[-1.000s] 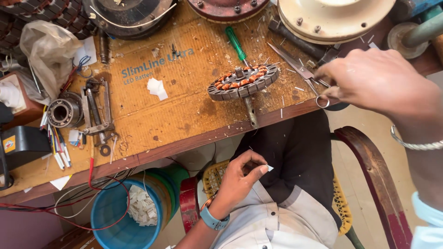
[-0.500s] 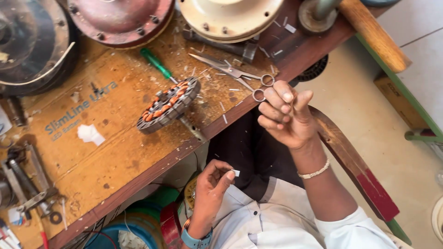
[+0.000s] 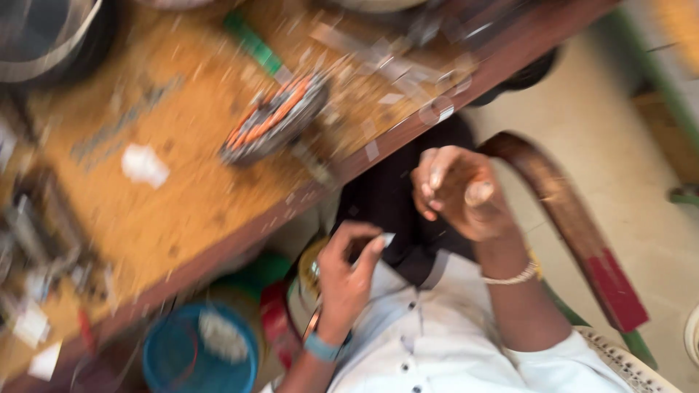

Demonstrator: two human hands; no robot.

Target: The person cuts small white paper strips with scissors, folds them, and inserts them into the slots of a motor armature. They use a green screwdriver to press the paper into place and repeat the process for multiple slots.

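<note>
The wooden worktop (image 3: 167, 211) fills the upper left, blurred by motion. Below its edge stands a blue bucket (image 3: 175, 356) with a pale heap of scraps inside; what they are is too smeared to tell. On the worktop lies a round motor stator (image 3: 273, 116) with copper-orange windings, flat, its shaft running from upper left to lower right toward the worktop edge. The right hand (image 3: 459, 193) is held over the lap, fingers curled together; whether they grip anything cannot be told. The left hand (image 3: 349, 273) pinches a small pale scrap (image 3: 387, 239) between thumb and forefinger.
</note>
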